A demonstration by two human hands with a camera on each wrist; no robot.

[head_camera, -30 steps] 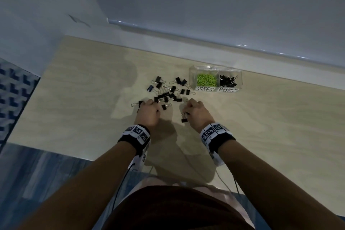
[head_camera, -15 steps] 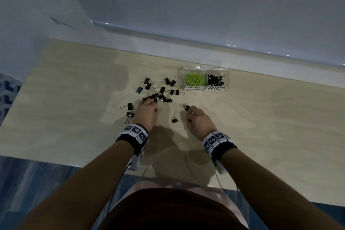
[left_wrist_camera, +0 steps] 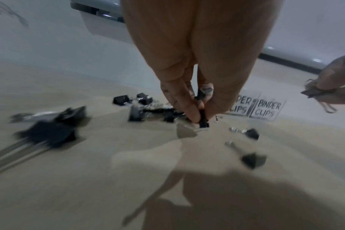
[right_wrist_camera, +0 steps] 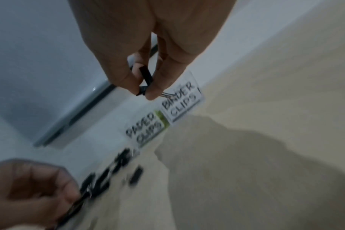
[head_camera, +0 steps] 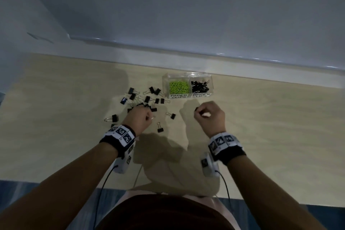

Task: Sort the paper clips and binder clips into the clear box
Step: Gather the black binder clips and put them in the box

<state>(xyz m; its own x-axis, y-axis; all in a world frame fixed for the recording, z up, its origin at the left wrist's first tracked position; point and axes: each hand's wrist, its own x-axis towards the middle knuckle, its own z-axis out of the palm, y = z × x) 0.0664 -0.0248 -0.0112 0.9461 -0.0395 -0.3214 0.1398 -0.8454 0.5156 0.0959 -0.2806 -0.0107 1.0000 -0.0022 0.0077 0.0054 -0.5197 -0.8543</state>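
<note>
Here, right hand (head_camera: 210, 115) pinches a binder clip (right_wrist_camera: 146, 80), raised just short of the box (head_camera: 187, 85), near its BINDER CLIPS side. Left hand (head_camera: 139, 117) pinches another clip (left_wrist_camera: 203, 121) at the near edge of the pile (head_camera: 143, 99), left of the box on the worktop (head_camera: 270, 127). Risk: thin fingertip grip could slip; a drop over the divider lands among green paper clips (head_camera: 178, 87).

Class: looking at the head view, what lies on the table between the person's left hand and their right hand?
In the head view, two loose binder clips lie between the left hand and right hand: one farther, one nearer. Otherwise bare wooden table.
</note>
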